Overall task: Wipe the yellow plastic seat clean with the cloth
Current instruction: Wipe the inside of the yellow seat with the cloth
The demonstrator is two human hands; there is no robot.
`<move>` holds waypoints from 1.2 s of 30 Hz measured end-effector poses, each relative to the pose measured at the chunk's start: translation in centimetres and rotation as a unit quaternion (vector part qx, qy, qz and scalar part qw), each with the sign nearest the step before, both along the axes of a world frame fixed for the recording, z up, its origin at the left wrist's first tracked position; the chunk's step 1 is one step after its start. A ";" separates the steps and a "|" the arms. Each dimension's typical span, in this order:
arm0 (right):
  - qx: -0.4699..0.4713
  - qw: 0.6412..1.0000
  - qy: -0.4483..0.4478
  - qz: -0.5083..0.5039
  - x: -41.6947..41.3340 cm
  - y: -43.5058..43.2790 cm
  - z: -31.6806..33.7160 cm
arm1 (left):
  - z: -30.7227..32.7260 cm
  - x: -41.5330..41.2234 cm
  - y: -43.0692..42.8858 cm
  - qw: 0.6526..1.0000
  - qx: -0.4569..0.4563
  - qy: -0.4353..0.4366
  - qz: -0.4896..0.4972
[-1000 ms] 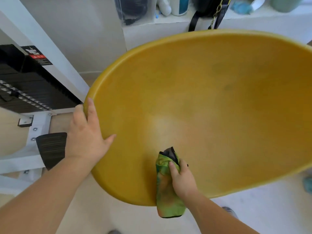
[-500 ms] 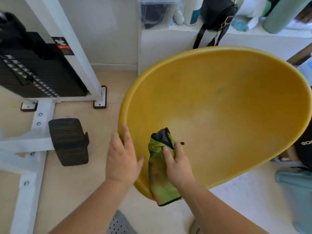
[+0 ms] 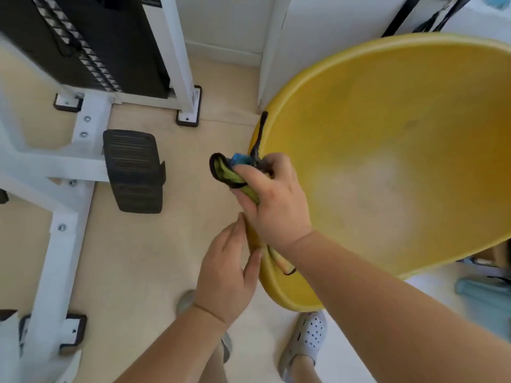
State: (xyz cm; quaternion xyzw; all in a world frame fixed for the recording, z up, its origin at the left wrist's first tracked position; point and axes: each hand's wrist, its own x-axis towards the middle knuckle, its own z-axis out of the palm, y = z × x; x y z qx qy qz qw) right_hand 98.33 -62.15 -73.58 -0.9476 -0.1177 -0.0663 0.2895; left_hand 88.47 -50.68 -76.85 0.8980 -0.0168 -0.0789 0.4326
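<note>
The yellow plastic seat is a large tilted shell filling the right side of the view. My right hand grips the bunched green cloth with its black edging at the seat's left rim; a cloth end trails out below my wrist. My left hand is just below it, its straight fingers resting against the outside of the rim, thumb on the rim's edge.
A white exercise machine frame with a black weight stack and a black foot pedal stands on the wooden floor at left. A white cabinet is behind the seat. My feet in grey perforated clogs are below.
My right hand has carried the cloth from the seat's lower inner surface out to its left rim. My left hand has slid down along the rim. The view has shifted left and down.
</note>
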 end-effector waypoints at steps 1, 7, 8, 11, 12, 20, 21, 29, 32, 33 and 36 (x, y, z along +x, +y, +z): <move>-0.005 1.000 -0.010 -0.005 2.7 -0.1 0.3 | 0.1 -0.2 -0.1 1.000 0.014 0.002 0.006; -0.070 0.982 0.072 -0.162 17.1 -2.6 1.6 | 1.6 0.1 -0.5 0.998 0.034 0.055 0.025; -0.080 0.983 0.072 -0.149 16.6 -2.5 1.7 | 1.5 0.3 0.0 0.998 0.028 0.062 0.014; -0.058 0.993 0.056 -0.089 10.7 -0.4 1.7 | 1.0 0.6 1.1 0.997 0.012 0.070 -0.002; -0.042 0.996 0.051 -0.065 7.9 0.4 1.6 | 1.0 0.7 1.2 0.998 0.004 0.065 0.000; -0.082 0.991 0.015 0.105 -7.5 -1.8 -0.7 | 0.3 -0.8 3.7 0.991 -0.043 0.114 0.054; -0.098 0.986 0.001 0.139 -6.9 -2.2 -0.9 | 0.1 -1.0 4.1 0.989 -0.050 0.121 0.063; -0.112 0.972 -0.106 0.180 5.8 -1.0 0.5 | 2.4 4.9 2.1 0.978 -0.089 0.054 0.178; -0.078 0.989 -0.110 0.052 12.9 -1.4 0.4 | 3.9 8.7 0.2 0.976 -0.045 0.016 0.211; -0.072 0.992 -0.106 0.014 15.0 -2.0 0.3 | 4.4 10.1 -0.5 0.976 -0.026 0.014 0.217; -0.073 0.990 -0.105 -0.057 20.2 -4.7 -0.3 | 5.1 14.5 -2.6 0.978 0.045 0.015 0.201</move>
